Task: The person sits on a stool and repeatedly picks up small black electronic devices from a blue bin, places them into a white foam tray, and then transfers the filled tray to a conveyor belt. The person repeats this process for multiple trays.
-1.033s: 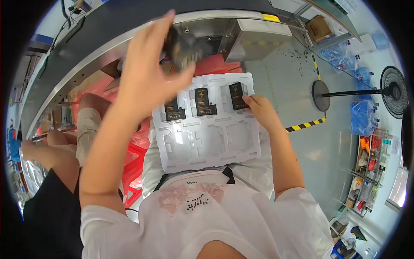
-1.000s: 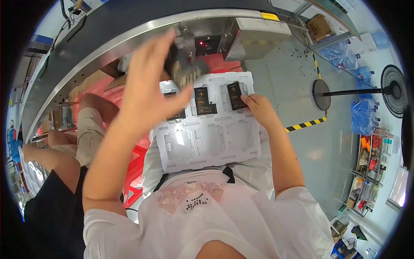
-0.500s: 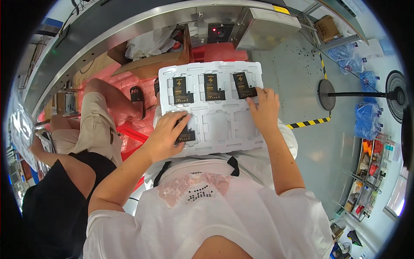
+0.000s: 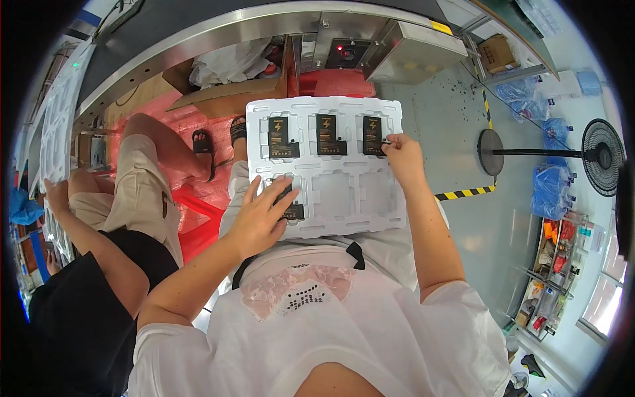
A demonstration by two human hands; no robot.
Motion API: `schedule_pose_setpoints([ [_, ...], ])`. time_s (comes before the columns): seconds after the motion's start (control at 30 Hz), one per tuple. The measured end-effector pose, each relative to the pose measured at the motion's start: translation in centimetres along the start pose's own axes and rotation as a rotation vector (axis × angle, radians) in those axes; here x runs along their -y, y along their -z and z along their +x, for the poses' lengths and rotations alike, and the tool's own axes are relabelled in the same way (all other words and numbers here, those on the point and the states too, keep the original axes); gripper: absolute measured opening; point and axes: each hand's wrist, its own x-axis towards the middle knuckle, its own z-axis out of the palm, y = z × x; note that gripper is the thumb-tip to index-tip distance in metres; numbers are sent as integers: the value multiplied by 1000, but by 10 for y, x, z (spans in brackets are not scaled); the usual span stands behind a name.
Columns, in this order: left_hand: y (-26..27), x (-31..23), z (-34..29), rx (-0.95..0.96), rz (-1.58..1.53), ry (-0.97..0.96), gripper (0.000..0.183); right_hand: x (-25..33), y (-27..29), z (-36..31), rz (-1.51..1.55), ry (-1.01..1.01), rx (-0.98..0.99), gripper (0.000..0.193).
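Note:
A white plastic tray [image 4: 304,165] with moulded pockets rests on my lap. Along its far row lie three black L-shaped phone batteries: a left one [image 4: 281,135], a middle one [image 4: 329,137] and a right one [image 4: 372,134]. My right hand [image 4: 403,157] pinches the right battery at its lower right corner, where a small dark tab shows. In the near row's left pocket sits another battery [image 4: 294,211], partly hidden under my left hand [image 4: 260,215], whose fingers are spread over it. The near row's middle and right pockets hold no battery.
To my left sits another person, one hand [image 4: 58,195] on a white tray [image 4: 58,126]. Ahead stands a metal-edged bench [image 4: 218,41] with a cardboard box [image 4: 228,96] beneath. On the right are a black fan [image 4: 603,157] and a shelf rack [image 4: 552,278].
The right battery has turned from tilted to straight in its pocket. My right hand has shifted from its lower edge to its corner. The other person's white tray has risen at the left.

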Motion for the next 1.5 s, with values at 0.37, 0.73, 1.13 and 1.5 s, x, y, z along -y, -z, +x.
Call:
schedule_pose_setpoints([
  [0.37, 14, -14, 24, -283, -172, 8, 51, 167, 94, 10, 254, 700, -217, 21],
  [0.73, 232, 70, 222, -1227, 502, 320, 77, 312, 52, 217, -785, 955, -148, 66],
  [1.13, 249, 39, 279, -635, 309, 587, 43, 279, 119, 92, -721, 678, -482, 15],
  [1.5, -14, -37, 63, -105, -57, -146, 77, -24, 41, -111, -48, 126, 67, 33],
])
